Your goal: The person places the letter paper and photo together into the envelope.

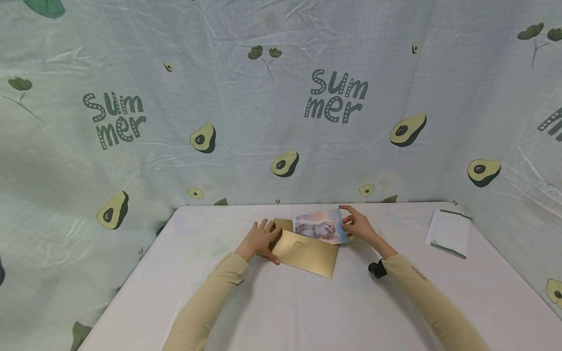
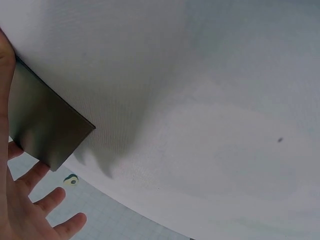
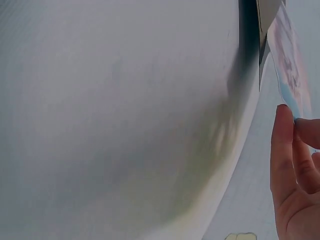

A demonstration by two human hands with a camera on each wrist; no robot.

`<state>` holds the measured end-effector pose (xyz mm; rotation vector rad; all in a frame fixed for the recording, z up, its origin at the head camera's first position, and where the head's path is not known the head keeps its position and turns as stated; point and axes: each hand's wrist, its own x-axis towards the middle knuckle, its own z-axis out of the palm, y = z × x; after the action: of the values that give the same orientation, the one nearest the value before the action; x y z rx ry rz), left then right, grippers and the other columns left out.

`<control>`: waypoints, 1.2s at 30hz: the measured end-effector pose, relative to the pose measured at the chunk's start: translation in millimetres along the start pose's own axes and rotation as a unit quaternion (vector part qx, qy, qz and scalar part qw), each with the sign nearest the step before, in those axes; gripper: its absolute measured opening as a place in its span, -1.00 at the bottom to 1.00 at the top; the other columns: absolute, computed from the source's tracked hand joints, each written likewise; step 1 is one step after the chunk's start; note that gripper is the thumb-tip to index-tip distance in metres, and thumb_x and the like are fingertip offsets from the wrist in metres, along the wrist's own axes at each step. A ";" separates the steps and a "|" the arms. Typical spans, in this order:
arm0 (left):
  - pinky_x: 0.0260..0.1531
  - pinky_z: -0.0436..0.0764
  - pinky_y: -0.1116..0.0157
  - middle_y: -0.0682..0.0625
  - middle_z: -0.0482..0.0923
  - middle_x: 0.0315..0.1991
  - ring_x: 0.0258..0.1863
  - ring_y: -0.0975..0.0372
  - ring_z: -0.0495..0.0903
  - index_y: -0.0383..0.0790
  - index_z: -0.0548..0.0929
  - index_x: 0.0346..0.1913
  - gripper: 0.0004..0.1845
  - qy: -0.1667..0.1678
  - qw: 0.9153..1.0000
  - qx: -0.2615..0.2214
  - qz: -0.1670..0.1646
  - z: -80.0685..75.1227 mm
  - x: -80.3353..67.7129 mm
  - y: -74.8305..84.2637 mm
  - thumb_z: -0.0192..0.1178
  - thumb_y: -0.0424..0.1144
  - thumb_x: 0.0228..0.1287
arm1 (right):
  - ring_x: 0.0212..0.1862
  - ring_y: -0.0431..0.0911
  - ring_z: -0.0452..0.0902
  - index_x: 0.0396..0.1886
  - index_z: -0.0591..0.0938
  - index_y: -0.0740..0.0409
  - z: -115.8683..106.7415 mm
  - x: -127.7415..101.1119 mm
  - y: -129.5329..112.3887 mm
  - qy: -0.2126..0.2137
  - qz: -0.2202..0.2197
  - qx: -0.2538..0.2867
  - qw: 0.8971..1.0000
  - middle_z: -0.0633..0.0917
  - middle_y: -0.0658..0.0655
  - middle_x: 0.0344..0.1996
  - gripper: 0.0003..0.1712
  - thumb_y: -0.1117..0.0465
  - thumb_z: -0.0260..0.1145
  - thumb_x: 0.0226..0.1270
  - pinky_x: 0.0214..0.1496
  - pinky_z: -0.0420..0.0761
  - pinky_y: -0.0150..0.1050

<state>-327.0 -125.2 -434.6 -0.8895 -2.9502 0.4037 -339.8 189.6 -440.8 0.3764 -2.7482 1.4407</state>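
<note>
A gold envelope (image 1: 307, 254) is held at its left end by my left hand (image 1: 260, 240), thumb along the near edge and fingers at the far one. Its gold flap (image 1: 284, 224) shows behind the far edge. In the left wrist view, a dark corner of the envelope (image 2: 50, 120) juts out between thumb and fingers, two other fingers spread apart. My right hand (image 1: 359, 226) pinches the right edge of a pink and blue picture card (image 1: 320, 225). The card's lower edge overlaps the envelope's opening. From the right wrist, the card (image 3: 291, 65) appears tilted, between thumb and fingers.
A white pad with green edges (image 1: 450, 234) lies at the table's right side. The white table (image 1: 298, 312) ends at a hanging cloth (image 1: 246, 107) printed with avocados. A black wrist device (image 1: 377, 269) sits by the right sleeve.
</note>
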 end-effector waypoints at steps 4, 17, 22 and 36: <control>0.09 0.30 -0.02 -0.12 0.21 0.23 0.24 -0.04 0.20 -0.06 0.17 0.26 0.12 0.002 1.000 0.006 0.000 -1.3 -1.0 0.4 0.22 0.47 -0.45 | -0.49 -0.11 0.55 0.30 0.19 0.15 9.4 3.1 -5.1 -0.008 -0.001 0.003 1.000 0.58 0.34 -0.34 -0.26 0.48 0.15 0.07 -0.53 0.60 -0.24; 0.07 0.32 -0.01 -0.13 0.22 0.21 0.19 0.00 0.23 -0.08 0.16 0.28 0.14 0.006 1.000 0.015 0.008 -2.3 1.6 -0.2 0.19 0.49 -0.43 | -0.57 -0.16 0.51 0.26 0.23 0.10 28.0 15.1 -5.7 -0.025 0.017 0.007 1.000 0.55 0.25 -0.38 -0.28 0.49 0.10 0.04 -0.58 0.55 -0.30; 0.06 0.33 -0.03 -0.15 0.26 0.18 0.16 -0.02 0.26 -0.11 0.19 0.26 0.17 0.016 1.000 0.016 0.020 3.3 1.2 -1.8 0.07 0.57 -0.45 | -0.63 -0.16 0.44 0.24 0.24 0.13 32.3 12.8 -3.2 -0.013 0.050 0.013 0.999 0.54 0.23 -0.42 -0.28 0.52 0.11 0.00 -0.59 0.56 -0.29; 0.06 0.34 -0.02 -0.15 0.29 0.17 0.15 0.00 0.29 -0.14 0.23 0.26 0.14 0.022 1.000 0.010 0.019 5.0 0.8 -0.8 0.20 0.48 -0.44 | -0.59 -0.13 0.51 0.04 0.36 0.28 38.0 14.0 -8.7 -0.033 0.071 0.059 0.995 0.49 0.25 -0.35 -0.54 0.49 0.09 0.08 -0.52 0.59 -0.25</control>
<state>-328.7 -126.6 -439.2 -0.9411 -2.8881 0.4105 -347.7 151.1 -453.9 0.2387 -2.8005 1.6577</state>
